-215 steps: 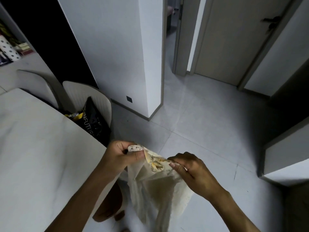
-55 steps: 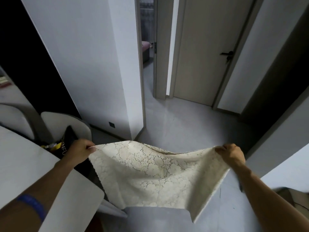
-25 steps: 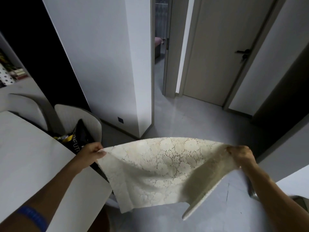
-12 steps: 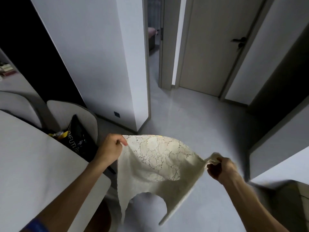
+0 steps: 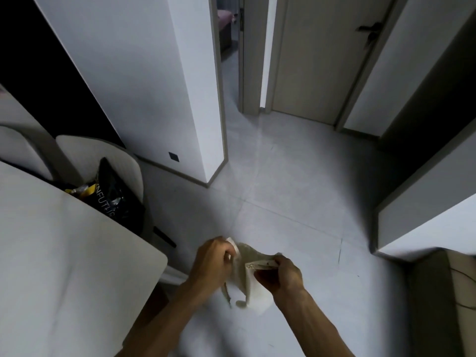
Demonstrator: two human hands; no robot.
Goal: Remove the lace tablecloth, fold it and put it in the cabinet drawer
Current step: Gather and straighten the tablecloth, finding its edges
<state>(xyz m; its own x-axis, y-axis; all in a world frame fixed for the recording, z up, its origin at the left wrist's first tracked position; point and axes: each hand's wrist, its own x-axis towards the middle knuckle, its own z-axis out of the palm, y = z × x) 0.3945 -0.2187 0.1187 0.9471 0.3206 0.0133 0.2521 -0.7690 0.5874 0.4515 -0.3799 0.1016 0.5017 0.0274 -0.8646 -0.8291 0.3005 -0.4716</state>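
The cream lace tablecloth hangs folded between my two hands, low in the middle of the view above the floor. My left hand pinches its upper edge on the left side. Close beside it, my right hand grips the other upper corner. The two hands are only a short gap apart, and the cloth droops in a narrow bunch below them. Most of the cloth is hidden behind my hands and forearms.
A white table fills the lower left. Behind it stand pale chairs, one holding a black bag. A white pillar and a closed door lie ahead. A grey cabinet is at the right.
My hands have come together from wide apart, so the spread cloth is now folded over and hangs bunched. The view has tilted down toward the floor.
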